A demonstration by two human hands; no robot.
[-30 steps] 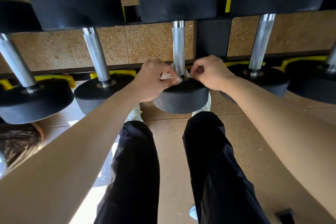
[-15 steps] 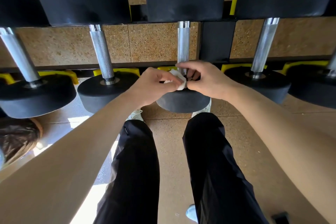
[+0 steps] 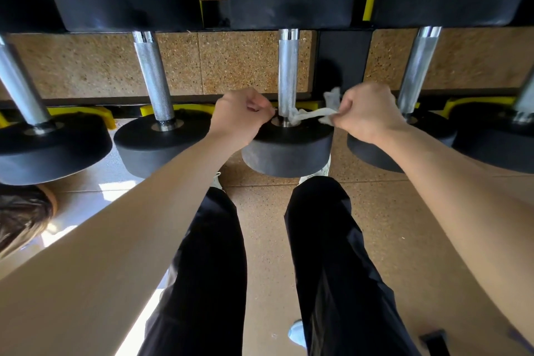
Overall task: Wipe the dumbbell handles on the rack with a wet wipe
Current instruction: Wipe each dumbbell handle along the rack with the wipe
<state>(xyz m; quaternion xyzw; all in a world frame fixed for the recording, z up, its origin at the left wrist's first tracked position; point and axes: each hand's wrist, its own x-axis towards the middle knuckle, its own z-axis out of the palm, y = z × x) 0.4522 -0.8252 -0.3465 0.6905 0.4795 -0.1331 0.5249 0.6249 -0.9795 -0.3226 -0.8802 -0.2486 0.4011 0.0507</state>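
Observation:
Several black dumbbells lie on the rack with knurled silver handles pointing toward me. A white wet wipe (image 3: 310,115) is twisted into a strip and looped round the near end of the middle dumbbell handle (image 3: 287,75), just above its near head (image 3: 287,153). My right hand (image 3: 367,111) grips the wipe's right end, pulled out to the right. My left hand (image 3: 241,114) is curled at the left of the handle, its fingertips pinched close to the bar; the wipe's left end is hidden behind it.
Neighbouring handles stand to the left (image 3: 153,78) and to the right (image 3: 419,66). Yellow rack cradles (image 3: 179,109) sit under the near heads. A black rack post (image 3: 342,58) stands behind. My black-trousered legs and brown speckled floor (image 3: 265,225) lie below.
My hands were together at the handle's base. They have pulled apart, the right hand drawing the wipe out to the right into a taut strip round the bar.

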